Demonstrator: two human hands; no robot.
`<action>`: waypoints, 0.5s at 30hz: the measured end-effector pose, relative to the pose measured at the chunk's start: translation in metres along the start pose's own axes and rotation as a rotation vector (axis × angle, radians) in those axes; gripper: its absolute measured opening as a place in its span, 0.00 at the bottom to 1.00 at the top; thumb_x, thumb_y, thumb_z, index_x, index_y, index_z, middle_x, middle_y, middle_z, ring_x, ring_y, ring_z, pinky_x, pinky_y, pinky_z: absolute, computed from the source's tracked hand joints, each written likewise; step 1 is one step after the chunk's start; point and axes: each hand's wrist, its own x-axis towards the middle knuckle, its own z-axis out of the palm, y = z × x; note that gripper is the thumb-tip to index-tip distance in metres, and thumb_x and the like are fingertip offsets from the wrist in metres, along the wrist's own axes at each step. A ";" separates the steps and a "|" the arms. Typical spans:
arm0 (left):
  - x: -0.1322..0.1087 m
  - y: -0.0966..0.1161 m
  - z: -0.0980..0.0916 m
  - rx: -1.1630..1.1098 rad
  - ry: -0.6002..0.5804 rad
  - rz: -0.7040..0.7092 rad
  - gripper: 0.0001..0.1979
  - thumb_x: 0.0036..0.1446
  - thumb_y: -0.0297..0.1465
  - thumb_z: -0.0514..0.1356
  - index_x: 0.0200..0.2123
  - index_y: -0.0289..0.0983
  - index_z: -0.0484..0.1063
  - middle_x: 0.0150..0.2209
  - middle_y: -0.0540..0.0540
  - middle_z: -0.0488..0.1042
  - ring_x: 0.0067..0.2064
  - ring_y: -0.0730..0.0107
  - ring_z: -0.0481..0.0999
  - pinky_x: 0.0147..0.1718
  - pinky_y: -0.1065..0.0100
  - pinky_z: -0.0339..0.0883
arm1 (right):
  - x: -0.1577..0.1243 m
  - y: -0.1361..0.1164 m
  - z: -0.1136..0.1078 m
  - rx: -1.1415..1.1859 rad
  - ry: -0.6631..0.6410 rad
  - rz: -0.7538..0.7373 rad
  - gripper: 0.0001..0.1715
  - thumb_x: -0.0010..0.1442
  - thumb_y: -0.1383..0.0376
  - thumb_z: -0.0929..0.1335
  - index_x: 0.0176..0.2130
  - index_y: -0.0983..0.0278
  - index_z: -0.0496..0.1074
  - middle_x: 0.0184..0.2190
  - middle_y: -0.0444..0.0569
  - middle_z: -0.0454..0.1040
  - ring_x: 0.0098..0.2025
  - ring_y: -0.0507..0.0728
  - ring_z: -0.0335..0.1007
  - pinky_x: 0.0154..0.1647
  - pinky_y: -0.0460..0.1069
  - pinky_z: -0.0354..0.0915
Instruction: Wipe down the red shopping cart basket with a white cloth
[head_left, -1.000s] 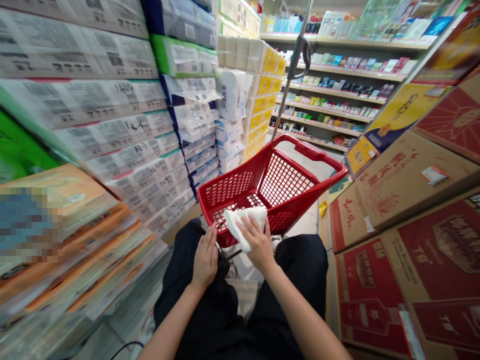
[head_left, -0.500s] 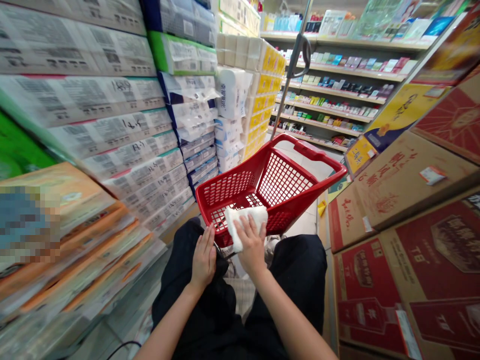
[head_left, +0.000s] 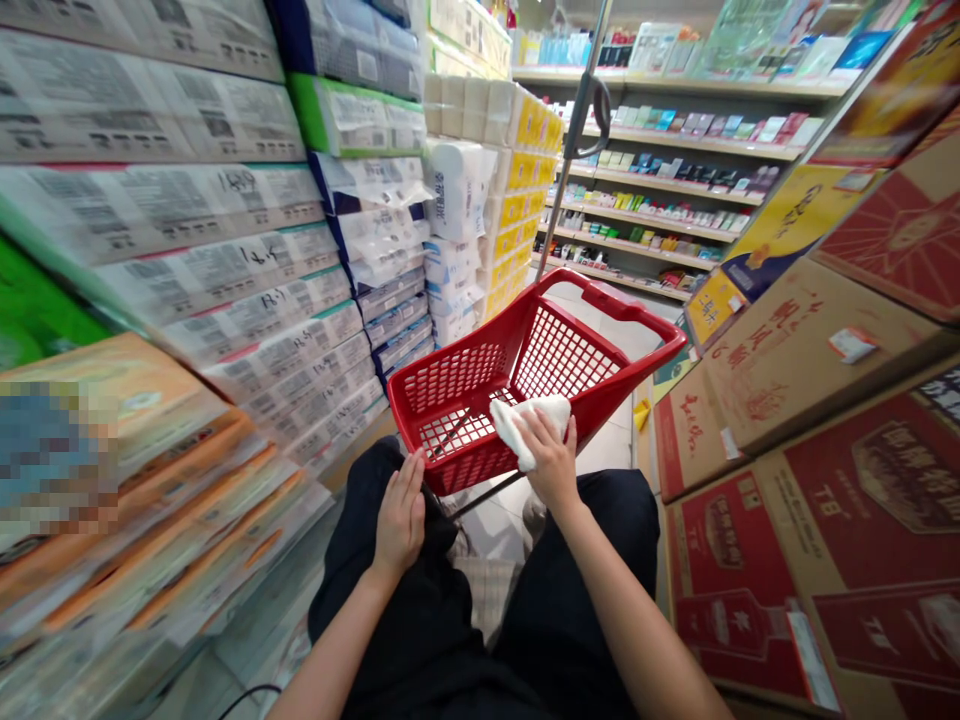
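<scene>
A red plastic shopping basket (head_left: pixel 480 375) stands on the floor in front of my knees in a narrow shop aisle. My right hand (head_left: pixel 553 462) presses a folded white cloth (head_left: pixel 529 416) onto the basket's near right rim, fingers bent over the cloth. My left hand (head_left: pixel 400 518) lies flat on my left knee, on black trousers (head_left: pixel 450 620), fingers straight and together, just short of the basket's near left corner. The basket holds nothing that I can see.
Packs of tissue and paper rolls (head_left: pixel 225 260) are stacked high along the left. Red and brown cardboard cartons (head_left: pixel 817 440) are piled on the right. A metal pole (head_left: pixel 570 140) rises behind the basket. Shelves of small goods (head_left: pixel 675 190) close the aisle's far end.
My right hand has slid the white cloth to the right along the basket's near rim, from its middle to the right side. My left hand stays on my knee.
</scene>
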 end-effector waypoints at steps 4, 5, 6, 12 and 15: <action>-0.006 -0.010 -0.005 0.007 0.024 0.018 0.28 0.67 0.27 0.41 0.69 0.40 0.48 0.68 0.41 0.57 0.69 0.63 0.53 0.65 0.54 0.52 | -0.004 0.006 -0.005 -0.004 0.005 0.009 0.30 0.60 0.71 0.63 0.61 0.57 0.65 0.62 0.48 0.67 0.68 0.60 0.53 0.69 0.64 0.23; -0.008 -0.014 -0.008 0.018 0.036 0.025 0.28 0.67 0.27 0.42 0.69 0.40 0.48 0.67 0.41 0.58 0.69 0.63 0.54 0.64 0.54 0.52 | -0.006 -0.001 -0.004 0.003 0.007 0.026 0.30 0.60 0.71 0.63 0.61 0.57 0.65 0.62 0.48 0.66 0.68 0.60 0.52 0.70 0.64 0.24; -0.010 -0.017 -0.010 0.030 0.044 0.030 0.28 0.67 0.27 0.42 0.69 0.39 0.49 0.67 0.40 0.59 0.69 0.63 0.55 0.64 0.54 0.52 | -0.008 -0.008 -0.003 0.013 0.009 0.046 0.30 0.60 0.71 0.64 0.61 0.57 0.65 0.63 0.48 0.66 0.68 0.60 0.52 0.70 0.64 0.24; -0.017 -0.027 -0.035 0.103 0.160 -0.016 0.26 0.66 0.27 0.42 0.66 0.37 0.57 0.63 0.39 0.66 0.66 0.62 0.61 0.63 0.53 0.53 | -0.018 -0.053 0.004 0.084 0.006 0.073 0.30 0.61 0.70 0.64 0.62 0.56 0.63 0.63 0.48 0.65 0.69 0.60 0.49 0.69 0.64 0.22; -0.014 -0.015 -0.044 0.161 0.234 -0.083 0.25 0.66 0.27 0.42 0.64 0.37 0.60 0.61 0.39 0.68 0.65 0.61 0.63 0.64 0.53 0.51 | -0.023 -0.067 0.006 0.111 -0.012 0.051 0.31 0.61 0.69 0.64 0.62 0.56 0.63 0.63 0.48 0.65 0.69 0.61 0.49 0.69 0.64 0.22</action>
